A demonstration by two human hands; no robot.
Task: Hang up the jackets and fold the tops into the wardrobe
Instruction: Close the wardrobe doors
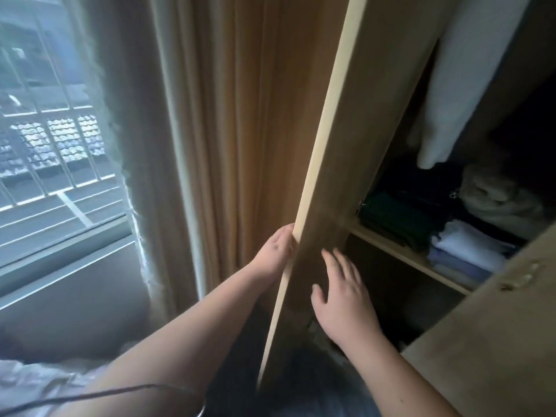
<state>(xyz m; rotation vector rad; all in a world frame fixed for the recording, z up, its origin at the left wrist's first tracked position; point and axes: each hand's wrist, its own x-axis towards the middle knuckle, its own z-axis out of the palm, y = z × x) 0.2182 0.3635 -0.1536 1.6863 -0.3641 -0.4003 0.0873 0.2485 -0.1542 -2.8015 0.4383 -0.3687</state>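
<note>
**Door in hand, no garment picked up**

Left hand (278,246) has its fingers curled round the pale edge of the left door (358,121), about level with the shelf. Right hand (343,299) holds nothing. Its fingers are straight and spread against the door's inner face, but I can't tell if they touch it.

Where the clothes are: all inside the wardrobe (391,94), none in either hand.
- The shelf (400,254) holds a dark green stack (394,218) at the left.
- A pale blue stack (463,251) sits just beside it, nearer the front edge.
- A cream bundle (496,197) lies behind them, loose and not squared.
- A white garment (469,85) hangs above, with its hem just over the dark pile.
- No jacket waiting to be hung is in view.

Handling, my judgement:
- The door is a stiff, light panel. The edge grip at mid height is fine, and a flat palm on the face steadies it.
- The tops are soft, limp and light. Pinching them one-handed would undo the fold, so slide a flat hand under the stack and put the other on top.
- The blue fabric looks thin and smooth and is likely to slip off the stack if tilted. Keep it level.
- For jackets, take hold at the collar or shoulders, not the sleeves, since the weight hangs from there.
- The white garment will snag an arm reaching for the shelf, so go in under its hem.

The right door (496,341) crowds the lower right of the opening. The curtain (240,115) hangs just behind the left door.
</note>
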